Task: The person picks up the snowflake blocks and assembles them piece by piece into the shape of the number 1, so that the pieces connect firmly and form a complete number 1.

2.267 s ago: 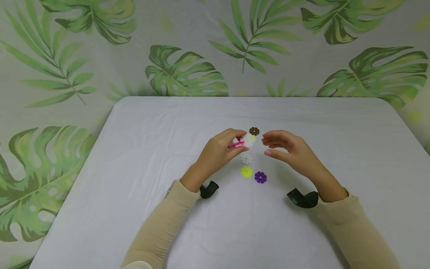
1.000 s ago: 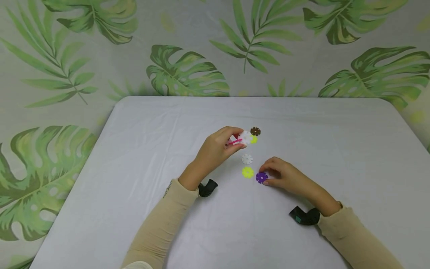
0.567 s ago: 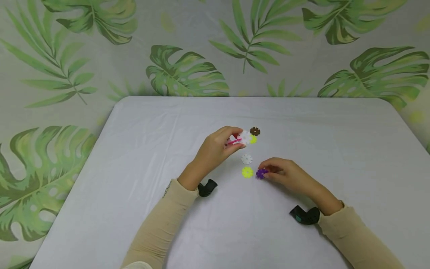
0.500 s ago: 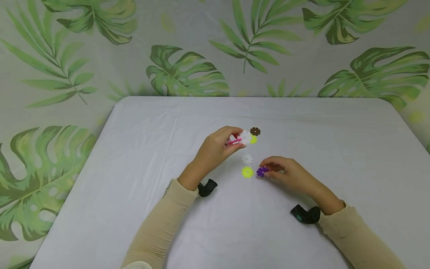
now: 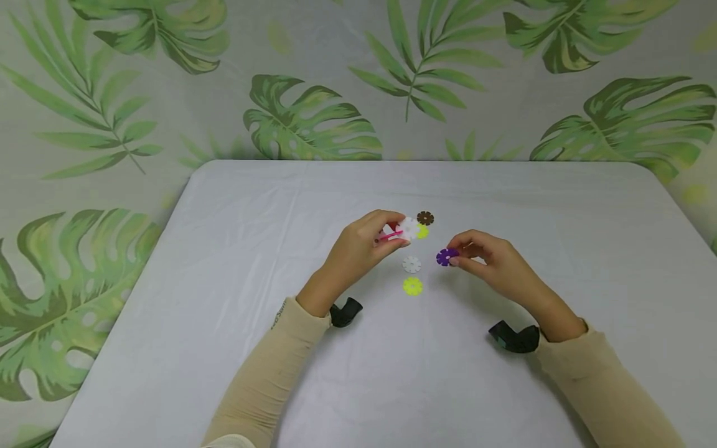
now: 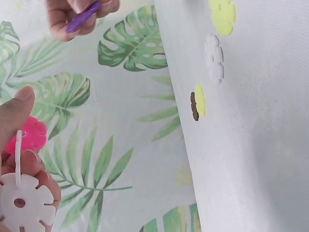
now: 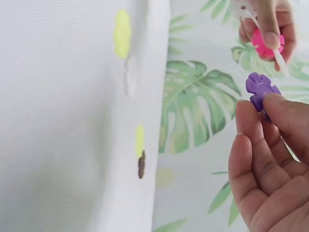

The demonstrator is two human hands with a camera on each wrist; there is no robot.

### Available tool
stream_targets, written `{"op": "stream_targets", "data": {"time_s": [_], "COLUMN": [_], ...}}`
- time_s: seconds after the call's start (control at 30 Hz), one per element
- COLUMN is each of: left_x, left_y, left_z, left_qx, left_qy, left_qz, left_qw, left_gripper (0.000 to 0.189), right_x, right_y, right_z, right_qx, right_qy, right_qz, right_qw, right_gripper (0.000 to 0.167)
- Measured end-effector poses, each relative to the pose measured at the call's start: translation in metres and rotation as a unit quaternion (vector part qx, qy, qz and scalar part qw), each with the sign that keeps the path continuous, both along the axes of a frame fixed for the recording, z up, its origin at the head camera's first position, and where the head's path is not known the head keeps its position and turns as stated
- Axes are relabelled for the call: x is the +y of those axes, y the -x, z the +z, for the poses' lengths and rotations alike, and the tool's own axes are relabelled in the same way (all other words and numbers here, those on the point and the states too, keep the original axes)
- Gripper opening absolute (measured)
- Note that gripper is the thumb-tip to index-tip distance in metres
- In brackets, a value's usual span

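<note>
My left hand (image 5: 358, 249) pinches a small cluster of joined, notched plastic discs above the table. In the left wrist view a white notched disc (image 6: 37, 205) faces the camera, a second white piece (image 6: 18, 159) stands edge-on from it, and a pink notched disc (image 6: 35, 134) is behind the thumb. Some red shows in the head view beside the fingers. A purple notched disc (image 5: 445, 257) is held by its edge between the thumb and fingers of my right hand (image 5: 501, 264), raised and to the right of the cluster.
On the white-covered table (image 5: 185, 323) lie a white disc (image 5: 411, 265), a near yellow disc (image 5: 412, 286), a far yellow disc (image 5: 423, 231) and a brown disc (image 5: 425, 218). Black wrist devices (image 5: 514, 338) hang under both forearms. A leaf-patterned cloth (image 5: 313, 118) stands behind.
My right hand came down from beside the cluster, took the purple disc off the table and lifted it up and away. The left hand shifted slightly left, then stayed still.
</note>
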State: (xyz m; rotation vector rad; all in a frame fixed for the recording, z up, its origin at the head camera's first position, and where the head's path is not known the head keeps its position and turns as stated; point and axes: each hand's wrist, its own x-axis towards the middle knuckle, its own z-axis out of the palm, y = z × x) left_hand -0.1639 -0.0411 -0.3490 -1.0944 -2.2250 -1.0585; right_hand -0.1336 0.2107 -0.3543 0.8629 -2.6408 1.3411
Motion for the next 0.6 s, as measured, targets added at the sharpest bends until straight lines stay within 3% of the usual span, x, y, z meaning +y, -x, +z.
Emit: {"op": "stream_targets", "data": {"time_s": [0.33, 0.6], "left_x": [0.001, 0.002], "left_y": [-0.001, -0.002], "left_z": [0.000, 0.000], "left_qx": [-0.005, 0.000], "left_qy": [0.004, 0.006], "left_qz": [-0.005, -0.010], "left_qw": [1.0000, 0.9999], "left_gripper": [0.038, 0.038], "right_x": [-0.008, -0.015], "right_y": [0.008, 0.016], "right_z": [0.020, 0.029], "right_qx": [0.035, 0.055], "right_qy": [0.008, 0.056], "right_qz": [-0.011, -0.003], "right_qw": [0.9993, 0.9969], "right_gripper": [0.021, 0.021]}}
